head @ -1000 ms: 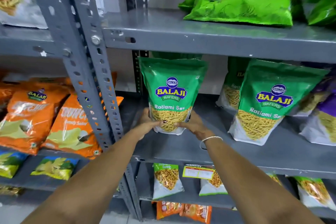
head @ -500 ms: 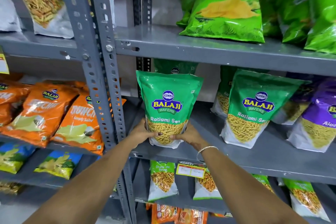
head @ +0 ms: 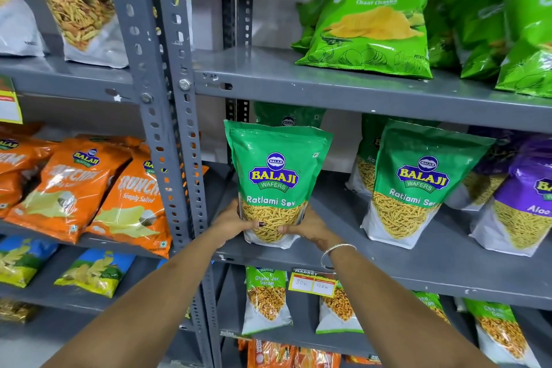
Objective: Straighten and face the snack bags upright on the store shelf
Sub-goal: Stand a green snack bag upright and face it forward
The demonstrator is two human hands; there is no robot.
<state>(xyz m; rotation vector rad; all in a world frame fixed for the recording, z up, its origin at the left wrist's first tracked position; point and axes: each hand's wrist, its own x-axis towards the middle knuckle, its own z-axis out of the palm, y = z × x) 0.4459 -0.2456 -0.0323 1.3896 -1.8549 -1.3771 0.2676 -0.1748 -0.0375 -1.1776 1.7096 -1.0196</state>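
Holding the green foil pouch of Ratlami Sev [head: 276, 182] by its lower corners, I have my left hand [head: 231, 222] wrapped round its left base and my right hand [head: 310, 228] round its right base, thumbs pressed on the clear window over the yellow sev. It stands at the near left end of the grey metal middle shelf [head: 418, 266], just right of the perforated grey upright post [head: 179, 134], with another green pouch partly hidden behind it. Compared with a second ago the pouch has gone from a slight lean to standing nearly plumb with its label square to me, and my grip has barely shifted. I judge this one is about faced and ready to let go. To the right, the second green Ratlami Sev pouch [head: 418, 185] tilts back and leans left, so that looks like my next job.
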